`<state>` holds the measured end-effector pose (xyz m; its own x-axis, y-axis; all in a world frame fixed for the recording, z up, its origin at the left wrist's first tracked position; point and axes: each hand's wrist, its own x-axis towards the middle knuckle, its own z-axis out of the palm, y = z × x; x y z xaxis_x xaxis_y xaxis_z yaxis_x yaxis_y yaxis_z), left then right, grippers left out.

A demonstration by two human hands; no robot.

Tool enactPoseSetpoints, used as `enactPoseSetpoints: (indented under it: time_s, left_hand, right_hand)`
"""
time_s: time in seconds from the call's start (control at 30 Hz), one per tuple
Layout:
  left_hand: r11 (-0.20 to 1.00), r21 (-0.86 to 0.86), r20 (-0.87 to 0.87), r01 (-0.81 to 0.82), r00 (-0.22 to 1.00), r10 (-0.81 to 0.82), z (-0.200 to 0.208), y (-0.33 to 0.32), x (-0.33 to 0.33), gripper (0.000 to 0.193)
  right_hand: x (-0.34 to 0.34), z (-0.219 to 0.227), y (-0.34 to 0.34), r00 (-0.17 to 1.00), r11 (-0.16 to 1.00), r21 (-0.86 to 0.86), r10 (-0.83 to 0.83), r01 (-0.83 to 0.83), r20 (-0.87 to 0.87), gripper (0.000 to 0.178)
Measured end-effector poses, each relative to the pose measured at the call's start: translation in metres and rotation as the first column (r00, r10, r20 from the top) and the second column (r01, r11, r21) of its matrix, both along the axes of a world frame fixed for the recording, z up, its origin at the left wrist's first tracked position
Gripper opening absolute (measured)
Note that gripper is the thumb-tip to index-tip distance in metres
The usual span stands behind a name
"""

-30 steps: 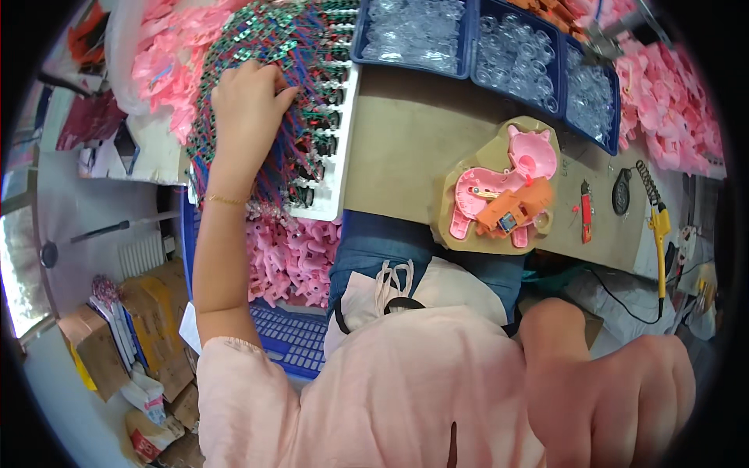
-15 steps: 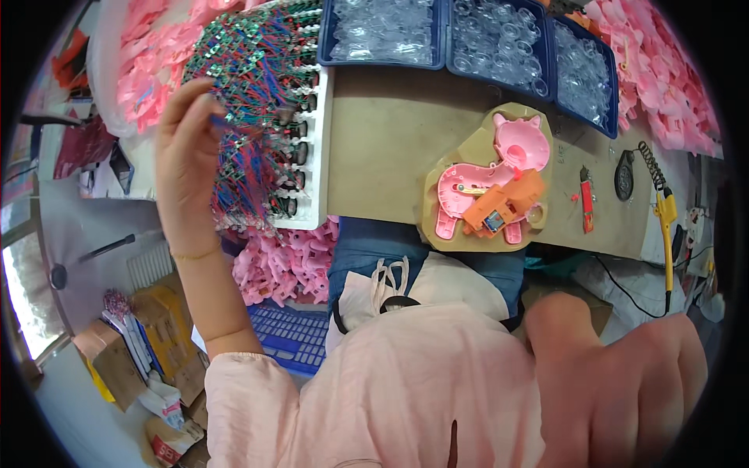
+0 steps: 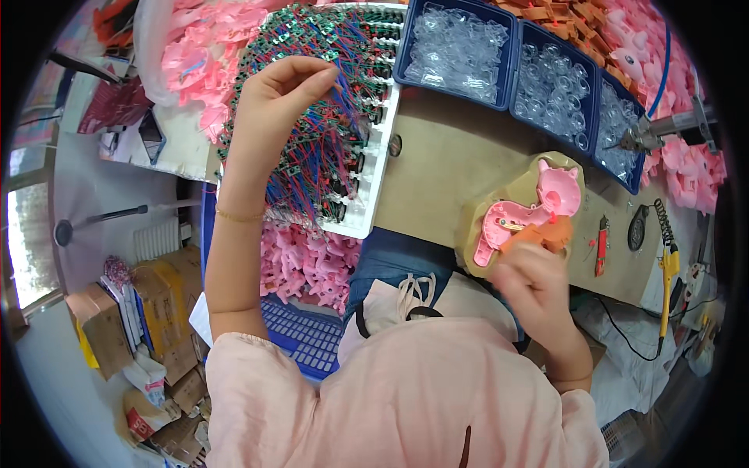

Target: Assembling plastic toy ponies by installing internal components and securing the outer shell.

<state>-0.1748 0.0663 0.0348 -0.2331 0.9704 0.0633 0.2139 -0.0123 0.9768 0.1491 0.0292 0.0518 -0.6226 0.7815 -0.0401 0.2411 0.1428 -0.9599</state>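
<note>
My left hand [image 3: 285,97] is raised over a white tray [image 3: 384,183] heaped with small green circuit boards and red and blue wires [image 3: 312,156]. Its thumb and fingers are pinched together, with blue wires right at the fingertips. Whether they grip a wire I cannot make out. My right hand [image 3: 534,285], slightly blurred, has its fingers curled in front of an orange plastic part [image 3: 552,232]. What it holds, if anything, is hidden. The orange part lies on an open pink animal-shaped shell half [image 3: 560,191], which rests in a tan holder [image 3: 472,226].
Blue bins [image 3: 507,101] of clear plastic pieces line the back. Behind them lie orange parts [image 3: 566,31] and pink parts [image 3: 690,179]. A red cutter [image 3: 601,246] and a yellow-handled soldering iron [image 3: 668,273] are at the right. A metal arm [image 3: 663,131] reaches in there.
My right hand has moved from close in front of my body to the pink shell. My left hand's fingertips have shifted over the wires. The whole view has turned, and a metal arm now shows.
</note>
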Motion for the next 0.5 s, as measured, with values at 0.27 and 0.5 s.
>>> enactPoseSetpoints:
  time_s: [0.27, 0.5]
  left_hand:
    - [0.988, -0.105, 0.397, -0.111, 0.906, 0.144, 0.005, -0.001, 0.009, 0.026]
    - [0.989, -0.143, 0.807, 0.033, 0.582, 0.098, 0.036, -0.046, 0.078, 0.034]
  right_hand:
    - [-0.090, -0.006, 0.043, 0.878, 0.715, 0.566, 0.139, -0.410, 0.459, 0.009]
    - [-0.035, 0.018, 0.019, 0.976, 0.943, 0.298, 0.093, -0.149, 0.195, 0.007]
